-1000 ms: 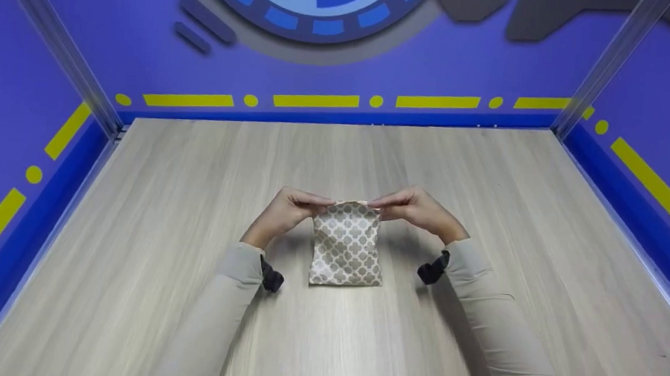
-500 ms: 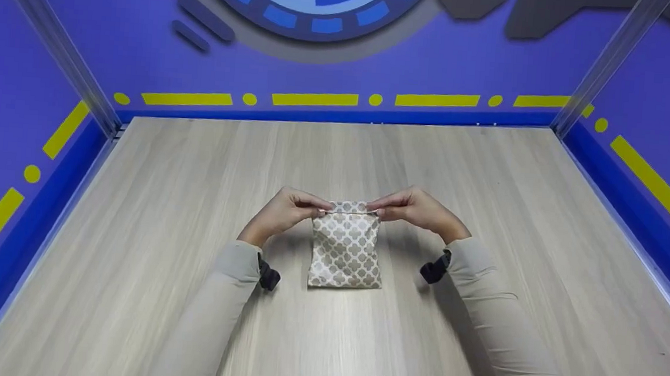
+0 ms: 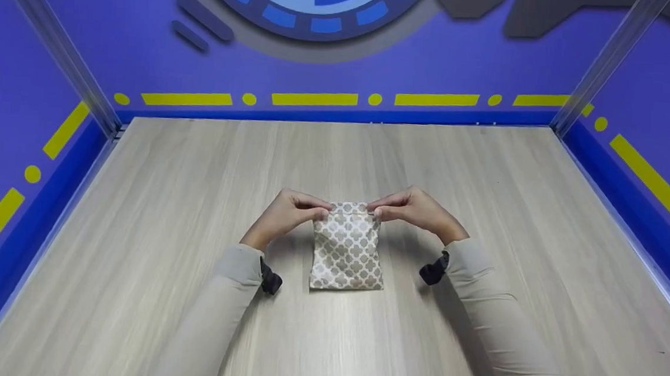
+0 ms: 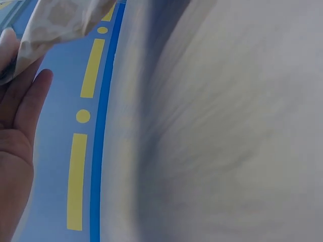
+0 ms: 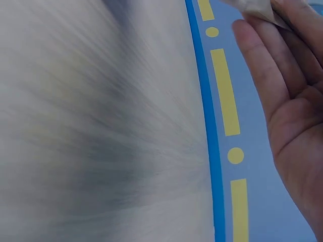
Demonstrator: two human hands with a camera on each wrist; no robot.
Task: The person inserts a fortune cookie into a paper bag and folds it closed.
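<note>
A small fabric pouch with a white and beige-grey quatrefoil pattern stands out in the middle of the head view. A seam runs across it just below its top edge. My left hand pinches the pouch's upper left corner between thumb and fingers. At the upper right corner, my right hand does the same. In the left wrist view, the pouch's cloth crosses the fingers of the left hand. Only a corner of the cloth shows by the right hand in the right wrist view.
Under the pouch lies a wood-grain tabletop. Blue-purple panels with yellow marks enclose its back and sides. Black wrist devices hang below both sleeves.
The pouch's top band has come into view above the seam. Both thumbs now lie on its front face. The hands have otherwise barely moved.
</note>
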